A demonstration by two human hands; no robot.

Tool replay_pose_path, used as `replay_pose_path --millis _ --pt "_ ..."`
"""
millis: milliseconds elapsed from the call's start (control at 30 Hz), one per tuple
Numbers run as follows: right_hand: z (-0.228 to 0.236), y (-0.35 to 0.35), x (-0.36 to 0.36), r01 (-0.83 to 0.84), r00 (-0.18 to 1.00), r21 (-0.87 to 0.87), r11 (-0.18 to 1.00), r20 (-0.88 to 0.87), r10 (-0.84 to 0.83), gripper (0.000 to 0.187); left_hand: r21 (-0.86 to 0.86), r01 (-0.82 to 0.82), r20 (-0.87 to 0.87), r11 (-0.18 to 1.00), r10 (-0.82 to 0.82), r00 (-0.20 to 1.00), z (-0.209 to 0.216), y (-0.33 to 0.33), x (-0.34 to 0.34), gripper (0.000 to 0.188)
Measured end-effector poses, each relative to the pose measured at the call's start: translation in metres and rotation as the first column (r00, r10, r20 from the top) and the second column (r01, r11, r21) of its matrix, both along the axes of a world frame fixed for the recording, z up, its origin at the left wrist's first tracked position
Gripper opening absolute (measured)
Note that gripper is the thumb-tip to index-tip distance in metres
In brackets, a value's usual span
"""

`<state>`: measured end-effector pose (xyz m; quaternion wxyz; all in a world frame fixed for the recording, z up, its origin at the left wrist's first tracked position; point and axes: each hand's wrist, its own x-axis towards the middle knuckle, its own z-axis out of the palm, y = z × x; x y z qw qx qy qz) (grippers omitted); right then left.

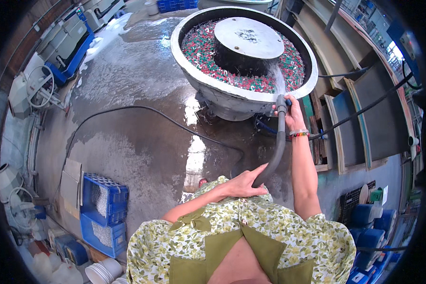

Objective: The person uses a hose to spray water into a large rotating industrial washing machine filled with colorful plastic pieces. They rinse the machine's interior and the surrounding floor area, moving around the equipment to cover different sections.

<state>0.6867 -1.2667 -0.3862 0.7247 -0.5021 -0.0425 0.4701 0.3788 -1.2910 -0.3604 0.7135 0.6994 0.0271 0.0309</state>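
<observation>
My right hand [295,112] is closed round the valve end of a grey hose [280,137], at the near right rim of a large round tub [239,96]. Water [278,78] sprays from the hose into the tub. Small red, green and white pieces [201,59] fill the tub as a ring round a dark central column. A flat grey round lid [249,38] tops that column. Lower down, close to my body, my left hand [244,184] grips the hose where it bends, its index finger stretched along it. The hose partly hides the left hand's grip.
A black hose [161,113] snakes over the wet floor left of the tub. Blue crates [104,199] with pale grains stand at lower left, near white buckets [104,270]. Leaning boards [364,113] line the right side, with blue jugs [369,214] below them. Tilted drum machines [23,99] stand far left.
</observation>
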Motion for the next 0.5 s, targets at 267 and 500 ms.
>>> replay_pose_path --millis 267,500 --pt "0.006 0.074 -0.036 -0.073 0.995 -0.113 0.991 -0.080 0.064 0.038 0.011 -0.384 0.036 0.923 0.383 0.923 -0.019 0.005 -0.003 0.061" --pt "0.015 0.139 -0.098 -0.317 0.947 -0.067 0.946 0.034 0.320 0.032 -0.003 -0.691 0.061 0.723 0.689 0.722 -0.011 -0.006 -0.026 0.047"
